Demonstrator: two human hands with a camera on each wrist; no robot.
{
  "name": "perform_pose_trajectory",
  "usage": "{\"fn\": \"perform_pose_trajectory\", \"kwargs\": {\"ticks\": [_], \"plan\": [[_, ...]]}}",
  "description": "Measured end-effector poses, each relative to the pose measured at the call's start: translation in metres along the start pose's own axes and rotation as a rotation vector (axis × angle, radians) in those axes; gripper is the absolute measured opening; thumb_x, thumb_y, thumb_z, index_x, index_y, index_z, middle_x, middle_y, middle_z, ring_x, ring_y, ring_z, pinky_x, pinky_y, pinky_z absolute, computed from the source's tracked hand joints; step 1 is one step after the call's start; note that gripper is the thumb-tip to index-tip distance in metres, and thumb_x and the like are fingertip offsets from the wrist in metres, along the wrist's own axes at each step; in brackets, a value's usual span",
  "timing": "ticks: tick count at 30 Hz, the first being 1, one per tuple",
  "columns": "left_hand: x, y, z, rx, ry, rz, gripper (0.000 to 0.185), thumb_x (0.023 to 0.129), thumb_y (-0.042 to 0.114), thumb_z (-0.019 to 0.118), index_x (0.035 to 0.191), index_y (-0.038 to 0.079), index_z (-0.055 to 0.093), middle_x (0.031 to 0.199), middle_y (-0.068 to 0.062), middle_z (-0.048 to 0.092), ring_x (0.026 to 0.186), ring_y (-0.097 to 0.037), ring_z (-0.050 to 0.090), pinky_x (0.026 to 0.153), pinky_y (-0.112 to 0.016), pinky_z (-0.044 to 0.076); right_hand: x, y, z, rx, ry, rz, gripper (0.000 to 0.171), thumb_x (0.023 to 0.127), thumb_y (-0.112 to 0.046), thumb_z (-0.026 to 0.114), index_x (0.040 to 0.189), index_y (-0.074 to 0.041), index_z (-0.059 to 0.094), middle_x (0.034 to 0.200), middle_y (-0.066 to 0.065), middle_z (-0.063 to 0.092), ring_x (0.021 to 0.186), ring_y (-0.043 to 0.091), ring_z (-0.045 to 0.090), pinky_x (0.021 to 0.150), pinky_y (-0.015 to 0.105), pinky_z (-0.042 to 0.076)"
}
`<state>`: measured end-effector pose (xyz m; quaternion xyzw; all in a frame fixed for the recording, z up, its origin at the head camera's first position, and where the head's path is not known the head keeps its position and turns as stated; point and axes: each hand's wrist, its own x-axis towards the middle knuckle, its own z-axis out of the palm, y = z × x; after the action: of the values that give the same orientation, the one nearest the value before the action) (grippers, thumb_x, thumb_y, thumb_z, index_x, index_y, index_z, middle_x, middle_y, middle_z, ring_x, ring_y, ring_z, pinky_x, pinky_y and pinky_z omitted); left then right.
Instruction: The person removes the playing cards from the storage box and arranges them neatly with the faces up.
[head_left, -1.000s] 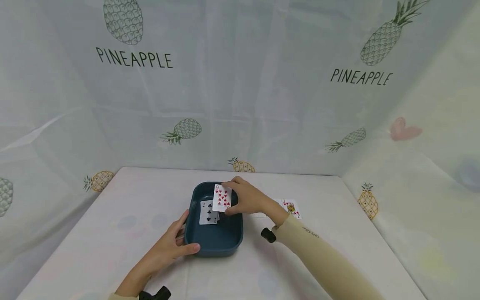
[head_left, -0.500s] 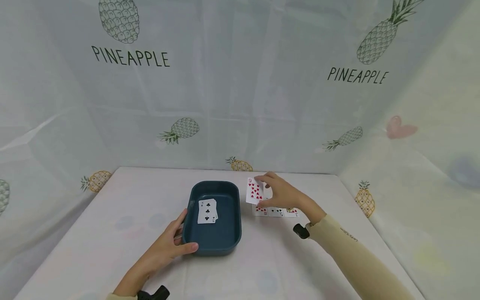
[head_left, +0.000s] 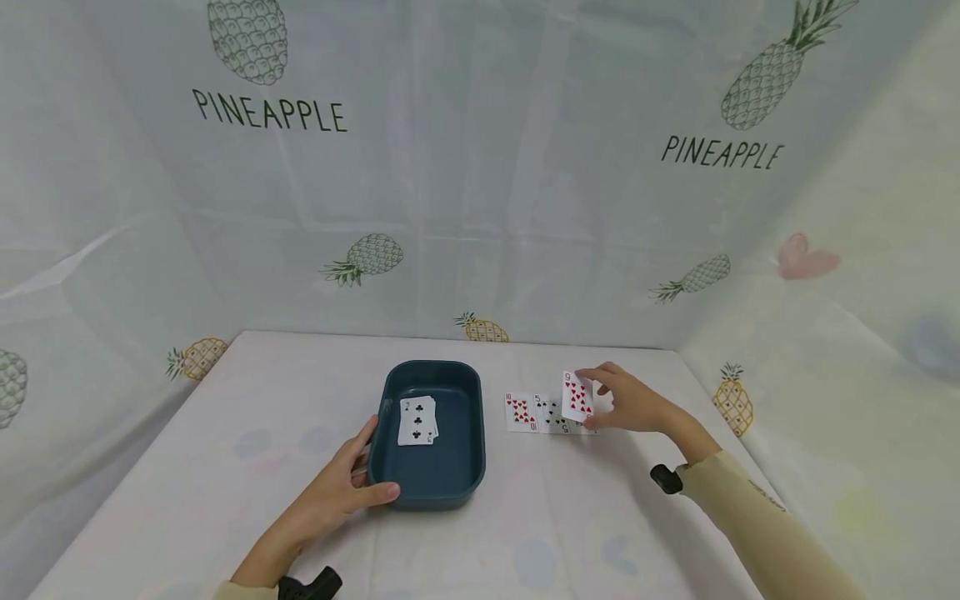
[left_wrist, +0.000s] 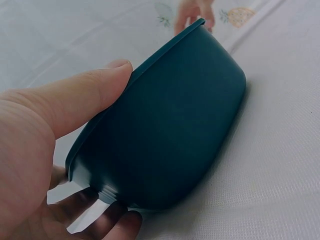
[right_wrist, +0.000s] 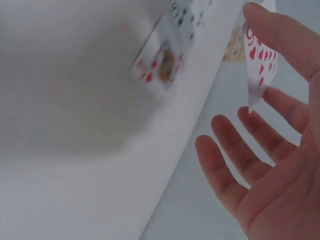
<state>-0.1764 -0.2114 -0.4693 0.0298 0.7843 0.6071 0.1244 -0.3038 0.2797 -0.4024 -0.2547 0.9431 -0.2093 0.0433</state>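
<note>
Teal plastic, the tray (head_left: 431, 475) is gripped at its near left corner by the left hand (head_left: 337, 496), thumb on the rim and fingers curled under; a small stack of cards (head_left: 417, 421) lies inside. To its right, the right hand (head_left: 633, 404) pinches a nine of hearts (head_left: 577, 396) above a row of face-up cards (head_left: 536, 413). A pale tablecloth (head_left: 225, 467) covers the table; pineapple-print sheeting (head_left: 480, 167) hangs behind.

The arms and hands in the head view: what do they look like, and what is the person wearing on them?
Both hands are bare: the left hand and the right hand. The right arm wears a long cream sleeve with small dark lettering, too small to read. A small black device sits at the right wrist, another black device at the left wrist.
</note>
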Motion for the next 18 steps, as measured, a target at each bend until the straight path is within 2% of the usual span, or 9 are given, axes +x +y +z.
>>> {"fn": "perform_pose_trajectory", "kwargs": {"ticks": [4,10,18], "plan": [[-0.001,0.001,0.0,-0.004,-0.002,-0.004,0.115,0.087,0.031,0.09,0.172,0.029,0.012,0.169,-0.023,0.023,0.141,-0.041,0.055,0.109,-0.049,0.053,-0.013,0.02,-0.004,-0.004,-0.016,0.031,0.088,0.083,-0.033,0.093,0.155,-0.007,0.051,0.139,0.013,0.055,0.12,0.034,0.062,0.088,0.043,0.055],[-0.001,0.003,0.0,-0.026,-0.013,0.0,0.115,0.089,0.028,0.089,0.173,0.026,0.011,0.168,-0.025,0.024,0.141,-0.041,0.055,0.107,-0.047,0.054,-0.022,0.039,-0.006,-0.023,-0.085,0.106,0.085,0.082,-0.032,0.093,0.153,-0.007,0.054,0.135,0.014,0.057,0.118,0.036,0.061,0.092,0.05,0.057],[0.0,0.003,0.001,-0.021,-0.007,-0.008,0.115,0.089,0.029,0.09,0.173,0.028,0.011,0.168,-0.024,0.025,0.143,-0.041,0.053,0.108,-0.048,0.054,-0.024,0.06,-0.004,-0.094,-0.131,0.112,0.082,0.08,-0.028,0.093,0.149,-0.002,0.057,0.128,0.015,0.059,0.106,0.028,0.06,0.09,0.047,0.053]]}}
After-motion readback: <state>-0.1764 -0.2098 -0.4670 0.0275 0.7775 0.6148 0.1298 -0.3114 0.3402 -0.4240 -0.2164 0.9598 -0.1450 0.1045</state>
